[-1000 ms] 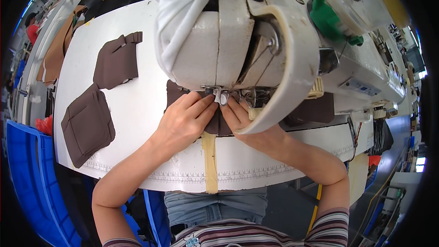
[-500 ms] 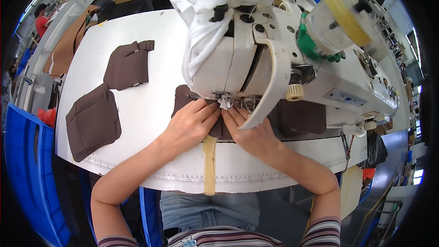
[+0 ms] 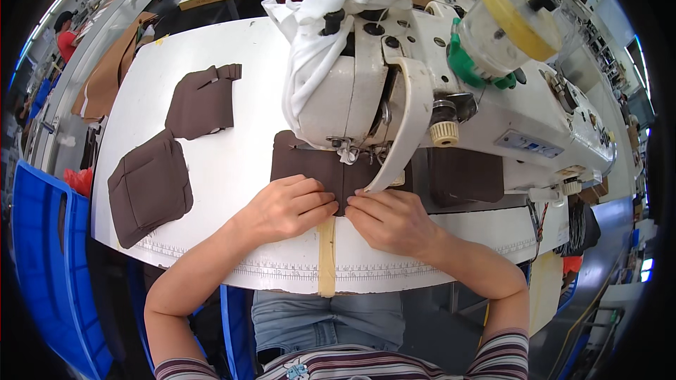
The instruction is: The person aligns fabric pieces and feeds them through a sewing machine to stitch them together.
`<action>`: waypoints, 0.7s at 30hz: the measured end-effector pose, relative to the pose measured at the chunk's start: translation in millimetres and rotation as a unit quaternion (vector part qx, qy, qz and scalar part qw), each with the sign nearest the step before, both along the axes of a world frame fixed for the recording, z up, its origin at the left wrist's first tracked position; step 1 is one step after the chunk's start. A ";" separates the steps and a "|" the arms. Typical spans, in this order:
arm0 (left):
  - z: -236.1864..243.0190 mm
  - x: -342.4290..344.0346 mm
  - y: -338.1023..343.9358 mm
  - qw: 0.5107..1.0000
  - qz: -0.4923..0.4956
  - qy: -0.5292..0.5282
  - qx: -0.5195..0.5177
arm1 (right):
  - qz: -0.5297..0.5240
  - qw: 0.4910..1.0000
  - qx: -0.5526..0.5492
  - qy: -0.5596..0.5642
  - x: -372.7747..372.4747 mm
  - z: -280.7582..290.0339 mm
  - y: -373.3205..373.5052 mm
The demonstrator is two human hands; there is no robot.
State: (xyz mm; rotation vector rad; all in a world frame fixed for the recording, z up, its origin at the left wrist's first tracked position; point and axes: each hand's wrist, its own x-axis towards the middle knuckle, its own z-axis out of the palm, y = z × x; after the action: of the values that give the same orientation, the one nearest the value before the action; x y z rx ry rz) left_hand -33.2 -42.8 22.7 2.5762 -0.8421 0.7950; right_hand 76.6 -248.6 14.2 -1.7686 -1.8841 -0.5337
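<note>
A dark brown fabric piece [image 3: 301, 158] lies beneath the needle and presser foot of a white sewing machine [image 3: 331, 98], with a seam line running from the foot toward me. At its near edge, my left hand [image 3: 287, 207] pinches the cloth just left of that seam, fingers curled. My right hand [image 3: 391, 222] grips the same edge on the seam's other side, close under the machine's curved white lever [image 3: 407, 119]. The fingertips of both hands nearly meet, and their undersides are hidden.
Two more brown fabric pieces, a nearer one [image 3: 149, 186] and a farther one [image 3: 203, 105], rest on the white table [image 3: 232, 239] to the left. Another brown panel [image 3: 466, 177] sits under the machine arm. A blue bin [image 3: 53, 260] stands at the left; yellow tape [image 3: 327, 260] crosses the front edge.
Both hands have drawn back toward me from beside the presser foot to the fabric's near edge, their fingers now more curled. More of the cloth and its seam shows.
</note>
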 end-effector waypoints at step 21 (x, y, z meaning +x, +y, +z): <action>-4.9 2.7 -5.5 0.999 0.005 -0.034 0.004 | 0.002 1.000 0.009 0.010 -0.4 1.8 2.7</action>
State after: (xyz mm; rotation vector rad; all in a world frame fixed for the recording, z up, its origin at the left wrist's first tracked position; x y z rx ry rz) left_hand -30.5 -48.3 17.7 2.5747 -0.8531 0.8884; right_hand 76.2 -246.0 16.0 -1.7521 -1.8622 -0.5287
